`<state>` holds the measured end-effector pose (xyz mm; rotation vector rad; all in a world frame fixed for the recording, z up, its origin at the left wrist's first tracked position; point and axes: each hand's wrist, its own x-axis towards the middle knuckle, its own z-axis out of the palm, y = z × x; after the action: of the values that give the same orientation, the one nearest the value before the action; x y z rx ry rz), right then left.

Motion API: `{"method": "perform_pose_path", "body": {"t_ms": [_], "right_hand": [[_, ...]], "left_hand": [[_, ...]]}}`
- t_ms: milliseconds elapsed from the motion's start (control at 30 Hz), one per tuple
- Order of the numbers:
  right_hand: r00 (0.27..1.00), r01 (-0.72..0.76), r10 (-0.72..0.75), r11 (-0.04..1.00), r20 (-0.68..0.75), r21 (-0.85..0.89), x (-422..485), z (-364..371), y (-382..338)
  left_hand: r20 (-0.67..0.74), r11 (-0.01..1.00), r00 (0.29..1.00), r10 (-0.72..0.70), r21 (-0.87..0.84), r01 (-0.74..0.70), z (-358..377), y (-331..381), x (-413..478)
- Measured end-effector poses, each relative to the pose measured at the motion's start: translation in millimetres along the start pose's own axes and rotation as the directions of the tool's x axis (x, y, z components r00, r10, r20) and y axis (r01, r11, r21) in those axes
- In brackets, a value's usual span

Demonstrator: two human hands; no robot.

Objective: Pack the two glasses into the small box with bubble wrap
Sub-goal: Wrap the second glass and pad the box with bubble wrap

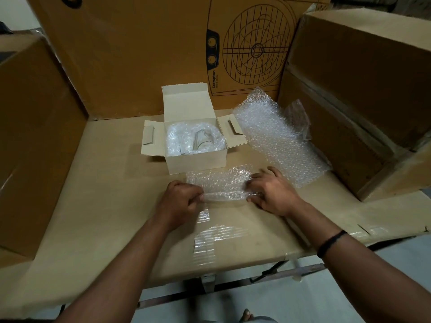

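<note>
Now, left hand [184, 199], right hand [273, 195] pinching wrap [221, 183]

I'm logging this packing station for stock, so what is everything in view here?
small box: one, off-white, open, table centre
glass: one visible, clear, inside the small box; a second cannot be told
inner bubble wrap: one wad, clear, around the glass
bubble-wrap strip: one, clear, in front of the small box
loose bubble-wrap sheet: one, clear, right of the small box
fan carton: one, brown, behind
left carton: one, brown, left side
right carton: one, brown, right side
cardboard tabletop: one, brown, under everything
tape patches: several, clear, near edge
wristband: one, black, right forearm
left hand: pinches the strip's left end
right hand: holds its right end
</note>
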<state>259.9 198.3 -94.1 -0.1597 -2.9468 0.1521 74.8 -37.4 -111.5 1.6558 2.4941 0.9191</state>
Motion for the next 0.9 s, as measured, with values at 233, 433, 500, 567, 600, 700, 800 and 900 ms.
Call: {"method": "perform_pose_path", "body": {"t_ms": [233,433,500,567,600,700,800,900], "right_hand": [[1.000,-0.018,0.018,1.000,-0.012,0.010,-10,0,16],[0.998,-0.060,0.055,0.990,0.043,0.128,-4,-9,6],[0.980,-0.195,0.185,0.962,0.067,0.193,-7,-8,7],[0.959,-0.282,0.277,0.926,0.056,0.250,-8,-9,9],[0.953,-0.301,0.300,0.912,0.046,0.280,-6,-10,8],[0.936,-0.339,0.352,0.891,0.013,0.303,0,-12,4],[0.920,-0.381,0.391,0.904,-0.013,0.195,6,-8,0],[0.902,-0.430,0.431,0.894,0.018,0.124,11,-4,-3]], "left_hand": [[0.032,0.999,0.999,0.030,-0.024,-0.029,-2,-3,-1],[-0.017,1.000,1.000,-0.004,0.008,0.004,5,-9,-2],[-0.050,0.998,0.997,-0.061,-0.026,0.060,3,-8,0],[-0.050,0.958,0.971,-0.235,-0.182,0.222,-1,-1,2],[-0.056,0.923,0.948,-0.313,-0.253,0.290,-1,2,4],[-0.108,0.875,0.904,-0.413,-0.325,0.360,0,8,11],[-0.149,0.859,0.865,-0.479,-0.284,0.427,2,14,19],[-0.103,0.855,0.849,-0.518,-0.087,0.511,3,20,27]]}}
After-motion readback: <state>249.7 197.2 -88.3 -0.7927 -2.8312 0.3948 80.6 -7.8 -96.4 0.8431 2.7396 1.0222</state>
